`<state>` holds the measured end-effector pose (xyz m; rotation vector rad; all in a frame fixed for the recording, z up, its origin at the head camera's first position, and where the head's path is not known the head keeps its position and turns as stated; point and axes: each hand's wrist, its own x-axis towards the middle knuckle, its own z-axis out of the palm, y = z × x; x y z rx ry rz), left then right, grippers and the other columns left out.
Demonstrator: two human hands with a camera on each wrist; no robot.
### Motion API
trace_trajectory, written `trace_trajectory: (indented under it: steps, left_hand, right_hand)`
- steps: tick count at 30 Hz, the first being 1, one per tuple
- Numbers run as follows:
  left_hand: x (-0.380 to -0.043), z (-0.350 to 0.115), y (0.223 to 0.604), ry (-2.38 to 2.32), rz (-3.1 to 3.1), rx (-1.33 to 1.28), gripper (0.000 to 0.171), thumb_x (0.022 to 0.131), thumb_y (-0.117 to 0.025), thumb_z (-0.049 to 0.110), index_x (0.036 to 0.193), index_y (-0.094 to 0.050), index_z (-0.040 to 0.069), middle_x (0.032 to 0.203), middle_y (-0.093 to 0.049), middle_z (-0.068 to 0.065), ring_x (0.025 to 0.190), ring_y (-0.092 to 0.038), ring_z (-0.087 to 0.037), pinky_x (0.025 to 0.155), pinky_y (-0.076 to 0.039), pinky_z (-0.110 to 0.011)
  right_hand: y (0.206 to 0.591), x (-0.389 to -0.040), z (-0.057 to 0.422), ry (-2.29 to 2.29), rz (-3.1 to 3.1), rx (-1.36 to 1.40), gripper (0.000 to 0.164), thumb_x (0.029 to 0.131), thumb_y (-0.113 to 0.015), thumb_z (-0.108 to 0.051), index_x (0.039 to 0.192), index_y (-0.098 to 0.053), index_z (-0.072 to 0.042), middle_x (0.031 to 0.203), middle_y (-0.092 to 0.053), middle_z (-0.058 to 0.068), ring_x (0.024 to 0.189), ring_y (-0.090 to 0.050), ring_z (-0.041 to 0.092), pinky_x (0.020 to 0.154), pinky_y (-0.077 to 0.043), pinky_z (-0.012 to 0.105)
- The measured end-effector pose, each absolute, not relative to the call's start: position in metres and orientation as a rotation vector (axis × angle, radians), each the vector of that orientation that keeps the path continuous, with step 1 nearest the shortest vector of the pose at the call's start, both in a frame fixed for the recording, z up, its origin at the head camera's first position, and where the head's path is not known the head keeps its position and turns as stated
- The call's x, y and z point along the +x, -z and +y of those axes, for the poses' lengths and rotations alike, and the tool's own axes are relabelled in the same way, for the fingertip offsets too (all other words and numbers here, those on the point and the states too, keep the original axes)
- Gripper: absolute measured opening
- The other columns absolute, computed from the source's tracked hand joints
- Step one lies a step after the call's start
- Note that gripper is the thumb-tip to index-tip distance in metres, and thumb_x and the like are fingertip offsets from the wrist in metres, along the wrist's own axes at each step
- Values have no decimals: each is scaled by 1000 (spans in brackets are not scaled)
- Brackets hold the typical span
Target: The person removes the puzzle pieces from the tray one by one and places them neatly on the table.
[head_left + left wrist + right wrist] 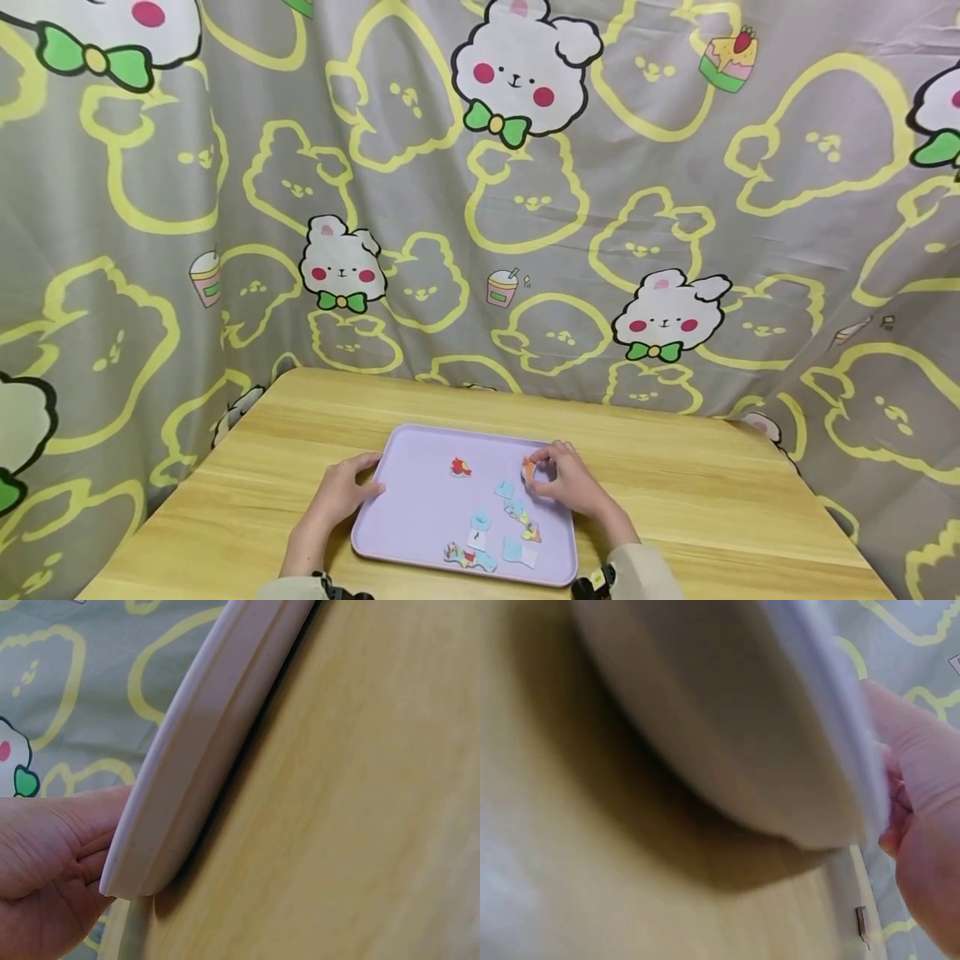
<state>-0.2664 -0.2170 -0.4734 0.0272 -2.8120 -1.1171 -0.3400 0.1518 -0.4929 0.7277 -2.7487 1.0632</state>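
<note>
A lilac tray (420, 508) lies on the wooden table with small puzzle pieces on it. My left hand (341, 492) grips the tray's left rim; in the left wrist view the palm (45, 877) shows beside the rim, the fingertips hidden behind it. At the tray's far right corner my right hand (566, 479) pinches an orange puzzle piece (528, 468) between thumb and fingers. A red piece (460, 467) sits alone near the tray's upper middle. Light blue pieces (504, 489) lie just below the right hand. In the right wrist view the tray wall hides the pinched piece.
Joined-looking colourful pieces (470, 557) lie by the tray's near edge, with blue-and-white pieces (519, 551) to their right. The wooden table (697, 500) extends around the tray. A grey patterned curtain (420, 208) hangs behind the table and along its sides.
</note>
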Motion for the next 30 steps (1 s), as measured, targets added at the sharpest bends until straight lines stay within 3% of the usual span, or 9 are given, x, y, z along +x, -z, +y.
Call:
trace_trajectory:
  steps: [12, 30]
  left_hand:
    - [-267, -217, 473, 1107, -2815, 15, 45, 84, -73, 6, 128, -62, -2, 128, -65, -22, 128, -52, -45, 109, -41, -58]
    - [-266, -216, 473, 1087, -2836, 33, 47, 85, -73, 8, 129, -61, -1, 129, -64, -22, 129, -51, -46, 109, -40, -59]
  right_hand:
    - [492, -327, 146, -1426, -2619, 578, 32, 79, -81, -18, 108, -69, -14, 95, -60, 0, 85, -44, 12, 70, -39, 21]
    - [493, -322, 151, -1515, -2592, 493, 33, 80, -80, -18, 111, -68, -15, 103, -63, 2, 88, -48, 11, 74, -42, 20]
